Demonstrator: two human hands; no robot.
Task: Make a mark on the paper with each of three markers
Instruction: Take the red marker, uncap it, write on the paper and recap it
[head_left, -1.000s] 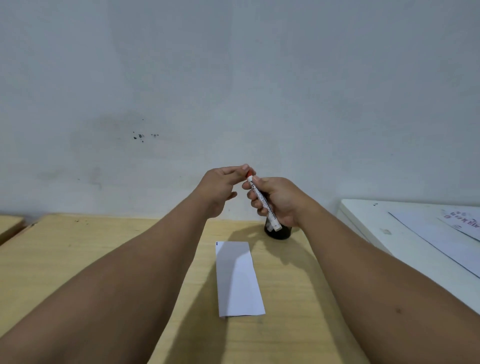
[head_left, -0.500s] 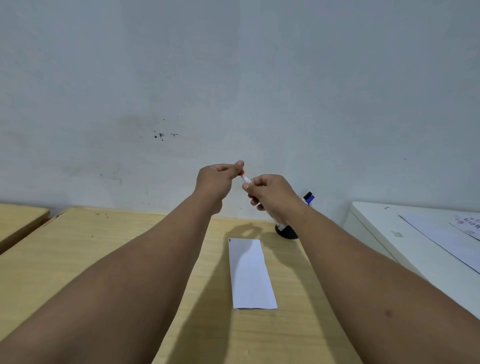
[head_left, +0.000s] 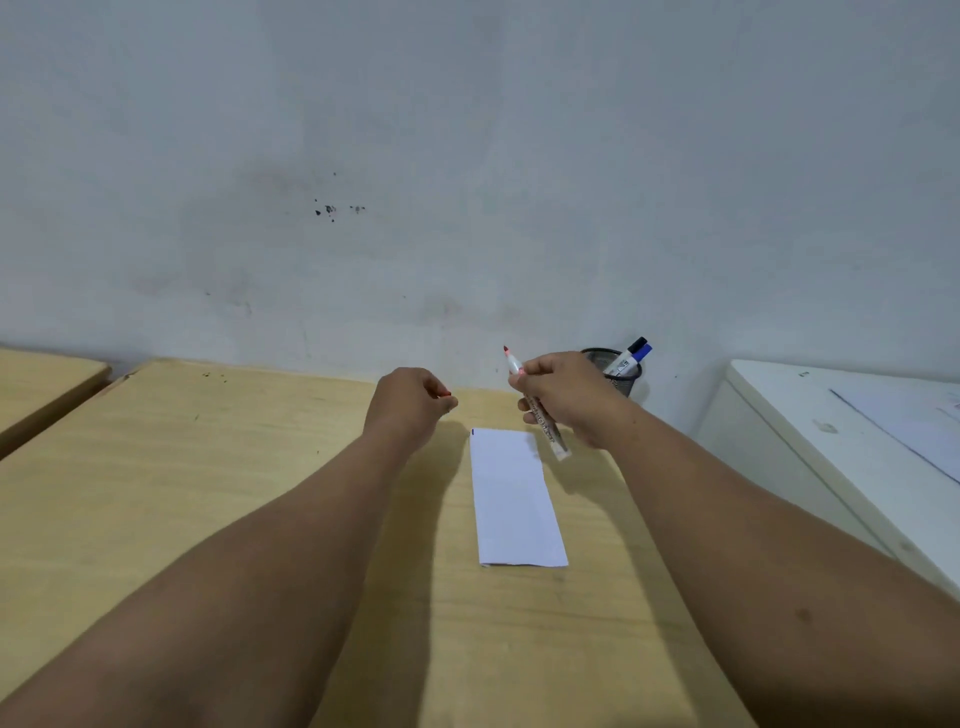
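My right hand (head_left: 569, 397) holds the red marker (head_left: 535, 405) above the far end of the paper (head_left: 514, 499), my fingers (head_left: 524, 375) pinching the barrel just below its bare red tip. The tip points up and away from me, toward the wall (head_left: 467, 156), while the back end of the barrel slants down over the paper's far right corner. My left hand (head_left: 410, 405) is curled closed beside it, well clear of the marker, with a sliver of red — the cap (head_left: 447, 395) — pinched at my fingertips. The paper lies flat on the wooden tabletop (head_left: 208, 493) between my forearms, a small dark mark at its far left corner. Behind my right hand stands a black mesh cup (head_left: 621, 371) against the wall, with two more markers (head_left: 631, 356) leaning in it — one black-capped, one blue-capped.
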